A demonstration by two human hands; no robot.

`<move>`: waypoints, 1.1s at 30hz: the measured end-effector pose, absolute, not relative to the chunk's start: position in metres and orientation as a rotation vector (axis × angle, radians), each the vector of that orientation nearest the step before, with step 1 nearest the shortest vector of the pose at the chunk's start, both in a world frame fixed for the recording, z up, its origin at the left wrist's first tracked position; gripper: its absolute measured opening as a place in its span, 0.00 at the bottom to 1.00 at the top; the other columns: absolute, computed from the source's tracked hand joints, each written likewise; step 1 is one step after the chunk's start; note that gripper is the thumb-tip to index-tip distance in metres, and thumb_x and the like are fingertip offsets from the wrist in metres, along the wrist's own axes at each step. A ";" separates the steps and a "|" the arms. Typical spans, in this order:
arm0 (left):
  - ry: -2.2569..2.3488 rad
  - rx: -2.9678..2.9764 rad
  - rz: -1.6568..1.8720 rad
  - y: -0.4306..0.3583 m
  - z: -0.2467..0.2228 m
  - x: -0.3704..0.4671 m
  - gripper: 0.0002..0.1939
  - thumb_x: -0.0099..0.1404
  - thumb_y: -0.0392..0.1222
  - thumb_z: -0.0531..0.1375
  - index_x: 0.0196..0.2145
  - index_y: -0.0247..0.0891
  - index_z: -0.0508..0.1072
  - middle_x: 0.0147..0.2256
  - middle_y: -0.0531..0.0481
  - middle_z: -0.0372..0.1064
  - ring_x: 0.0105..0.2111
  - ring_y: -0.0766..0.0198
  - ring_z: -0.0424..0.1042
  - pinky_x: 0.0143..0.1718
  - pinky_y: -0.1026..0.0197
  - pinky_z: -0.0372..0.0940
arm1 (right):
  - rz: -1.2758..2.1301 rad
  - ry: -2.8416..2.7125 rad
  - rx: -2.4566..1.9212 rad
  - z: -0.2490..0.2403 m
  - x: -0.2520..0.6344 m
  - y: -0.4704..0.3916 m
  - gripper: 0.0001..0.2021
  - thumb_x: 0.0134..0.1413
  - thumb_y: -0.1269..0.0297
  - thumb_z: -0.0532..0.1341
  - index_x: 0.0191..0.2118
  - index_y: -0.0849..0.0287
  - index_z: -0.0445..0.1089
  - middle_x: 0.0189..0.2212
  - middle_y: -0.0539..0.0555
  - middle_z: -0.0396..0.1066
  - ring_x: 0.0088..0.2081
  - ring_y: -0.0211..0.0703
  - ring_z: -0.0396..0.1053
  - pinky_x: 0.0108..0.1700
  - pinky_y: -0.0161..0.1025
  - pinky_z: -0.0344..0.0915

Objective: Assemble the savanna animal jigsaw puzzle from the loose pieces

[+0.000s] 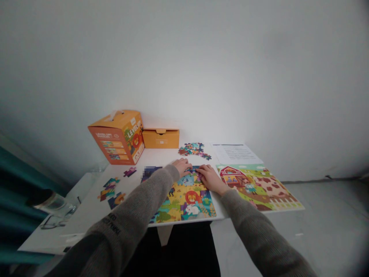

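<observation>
A colourful jigsaw puzzle with a lion, a white rabbit and other animals lies near the table's front edge. My left hand rests at its far edge with fingers curled down. From the right, my right hand reaches to the same edge, its fingers bent onto a dark blue and purple puzzle piece between the hands. Both sets of fingertips touch down around this piece and partly cover it. My left sleeve hides the left part of the puzzle.
Loose pieces are heaped behind my hands, and more pieces lie at left. An orange puzzle box and a yellow box stand by the wall. At right are a farm picture and a printed sheet; a glass jar is far left.
</observation>
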State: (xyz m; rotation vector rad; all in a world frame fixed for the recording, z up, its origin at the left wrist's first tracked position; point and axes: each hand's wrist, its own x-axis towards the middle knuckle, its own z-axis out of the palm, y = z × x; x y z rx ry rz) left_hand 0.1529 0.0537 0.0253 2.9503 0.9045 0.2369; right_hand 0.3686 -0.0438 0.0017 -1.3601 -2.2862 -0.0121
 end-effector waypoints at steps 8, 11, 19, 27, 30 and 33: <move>0.968 2.837 0.265 0.072 0.031 0.112 0.18 0.60 0.47 0.65 0.48 0.42 0.74 0.47 0.45 0.71 0.49 0.51 0.67 0.51 0.52 0.63 | -0.014 -2.268 -1.358 0.001 0.369 -0.048 0.22 0.58 0.78 0.55 0.57 0.59 0.70 0.49 0.61 0.68 0.50 0.52 0.61 0.55 0.52 0.64; 0.883 2.860 0.208 0.080 0.029 0.098 0.19 0.57 0.47 0.68 0.45 0.41 0.74 0.46 0.45 0.71 0.48 0.53 0.68 0.52 0.54 0.62 | -0.007 -2.258 -1.368 -0.002 0.370 -0.047 0.23 0.58 0.78 0.55 0.58 0.57 0.69 0.49 0.60 0.68 0.50 0.53 0.61 0.55 0.52 0.65; 0.865 2.881 0.213 0.076 0.019 0.102 0.10 0.60 0.43 0.66 0.39 0.39 0.74 0.42 0.46 0.72 0.45 0.56 0.69 0.50 0.57 0.63 | -0.012 -2.270 -1.370 -0.003 0.371 -0.047 0.23 0.59 0.77 0.55 0.58 0.58 0.69 0.49 0.61 0.68 0.50 0.53 0.61 0.55 0.53 0.65; 0.858 2.862 0.334 0.070 0.025 0.097 0.07 0.61 0.42 0.64 0.36 0.39 0.74 0.39 0.46 0.72 0.43 0.56 0.69 0.49 0.57 0.64 | -0.018 -2.256 -1.367 0.001 0.369 -0.050 0.23 0.59 0.77 0.56 0.58 0.56 0.70 0.49 0.61 0.68 0.50 0.53 0.62 0.54 0.53 0.65; 0.838 2.872 0.339 0.068 0.025 0.102 0.12 0.61 0.42 0.64 0.43 0.39 0.75 0.42 0.45 0.72 0.45 0.55 0.70 0.51 0.56 0.64 | -0.021 -2.263 -1.365 0.002 0.369 -0.050 0.23 0.59 0.77 0.55 0.58 0.57 0.70 0.49 0.61 0.68 0.50 0.53 0.61 0.54 0.53 0.65; 0.822 2.881 0.302 0.070 0.022 0.105 0.16 0.62 0.42 0.64 0.48 0.41 0.76 0.44 0.44 0.72 0.47 0.55 0.70 0.52 0.56 0.64 | -0.027 -2.267 -1.366 0.002 0.369 -0.050 0.22 0.59 0.77 0.55 0.58 0.58 0.70 0.49 0.61 0.68 0.49 0.53 0.61 0.54 0.53 0.65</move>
